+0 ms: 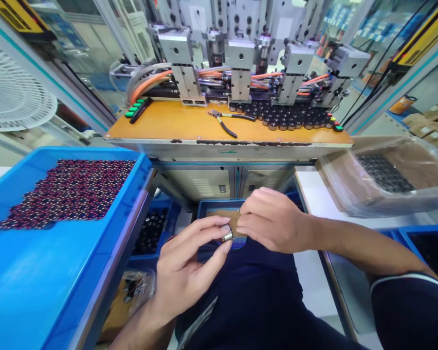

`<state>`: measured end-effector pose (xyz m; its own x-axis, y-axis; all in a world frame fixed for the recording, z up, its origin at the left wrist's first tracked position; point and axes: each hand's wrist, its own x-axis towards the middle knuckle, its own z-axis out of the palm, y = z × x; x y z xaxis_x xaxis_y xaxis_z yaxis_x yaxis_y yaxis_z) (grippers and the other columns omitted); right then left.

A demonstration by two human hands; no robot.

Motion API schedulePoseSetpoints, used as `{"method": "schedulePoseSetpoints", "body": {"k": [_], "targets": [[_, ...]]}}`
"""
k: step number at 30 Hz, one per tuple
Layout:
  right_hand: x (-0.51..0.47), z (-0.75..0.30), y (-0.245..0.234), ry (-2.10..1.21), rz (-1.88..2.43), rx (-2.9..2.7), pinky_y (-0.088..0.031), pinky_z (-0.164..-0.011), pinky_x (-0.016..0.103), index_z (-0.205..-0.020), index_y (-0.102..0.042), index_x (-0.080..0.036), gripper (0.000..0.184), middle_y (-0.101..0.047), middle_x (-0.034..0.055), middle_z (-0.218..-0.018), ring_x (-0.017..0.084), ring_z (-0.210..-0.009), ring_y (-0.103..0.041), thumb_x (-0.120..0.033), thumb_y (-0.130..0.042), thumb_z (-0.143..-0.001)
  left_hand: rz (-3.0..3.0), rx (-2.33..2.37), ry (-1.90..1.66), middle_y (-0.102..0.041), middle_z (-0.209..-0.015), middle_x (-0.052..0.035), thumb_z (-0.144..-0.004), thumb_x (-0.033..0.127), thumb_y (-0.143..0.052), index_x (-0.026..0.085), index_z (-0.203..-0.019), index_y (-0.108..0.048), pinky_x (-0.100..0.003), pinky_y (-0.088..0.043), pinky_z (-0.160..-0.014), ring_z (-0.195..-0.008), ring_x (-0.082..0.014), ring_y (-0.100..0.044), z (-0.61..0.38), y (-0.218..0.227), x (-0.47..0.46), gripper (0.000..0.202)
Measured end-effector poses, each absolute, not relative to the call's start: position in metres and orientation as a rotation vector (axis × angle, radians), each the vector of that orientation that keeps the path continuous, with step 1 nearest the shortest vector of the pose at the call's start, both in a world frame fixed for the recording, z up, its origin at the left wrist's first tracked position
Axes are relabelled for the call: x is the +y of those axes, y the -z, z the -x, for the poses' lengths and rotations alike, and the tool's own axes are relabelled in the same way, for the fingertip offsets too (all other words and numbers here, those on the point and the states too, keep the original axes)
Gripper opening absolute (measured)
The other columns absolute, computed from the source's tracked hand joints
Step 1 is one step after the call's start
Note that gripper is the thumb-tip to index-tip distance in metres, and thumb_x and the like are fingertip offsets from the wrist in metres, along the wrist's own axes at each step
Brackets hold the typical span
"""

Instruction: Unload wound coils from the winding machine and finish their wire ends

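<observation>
Between the thumb and fingertips of my left hand is a small silvery cylindrical metal part. My right hand is just to the right of it, with its fingers curled and pressed together. Whatever those fingers pinch is hidden behind them. Both hands are over my lap, in front of the orange-topped bench. Below them, partly covered, a blue bin with a brown cardboard piece shows.
At left stands a blue tray holding many small dark red-and-black parts. A plastic-lined carton with grey parts stands at right. On the bench are cutting pliers, rows of black cylinders and machine fixtures. A fan is at left.
</observation>
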<state>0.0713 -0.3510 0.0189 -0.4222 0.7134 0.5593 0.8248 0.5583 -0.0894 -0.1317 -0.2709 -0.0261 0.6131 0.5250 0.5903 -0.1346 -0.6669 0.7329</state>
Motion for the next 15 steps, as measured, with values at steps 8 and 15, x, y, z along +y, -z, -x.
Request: {"method": "schedulePoseSetpoints", "body": {"k": [8,15], "targets": [[-0.344,-0.075,-0.031,-1.362,1.395,-1.644,-0.044,-0.063,0.023,-0.079,-0.066,-0.013,0.027,-0.064,0.0015,-0.074,0.011,-0.068,-0.057,-0.033,-0.055,-0.094,-1.97,0.23,-1.061,-0.074,-0.113,-0.0049,-0.077,-0.005,-0.071,0.021,-0.106,-0.071,-0.027,-0.06,-0.089,-0.103,-0.0164,-0.071,0.138,0.027,-0.266,0.04],[-0.23,-0.13,-0.047,0.146,1.752,-1.769,-0.045,-0.086,0.035,-0.096,-0.066,-0.01,0.025,-0.066,0.0085,-0.094,0.02,-0.089,-0.059,-0.033,-0.07,-0.089,-1.848,0.312,-1.173,-0.074,-0.113,-0.0043,-0.078,-0.005,-0.07,0.02,-0.103,-0.072,-0.024,-0.061,-0.087,-0.103,-0.0144,-0.071,0.138,0.028,-0.264,0.035]]}}
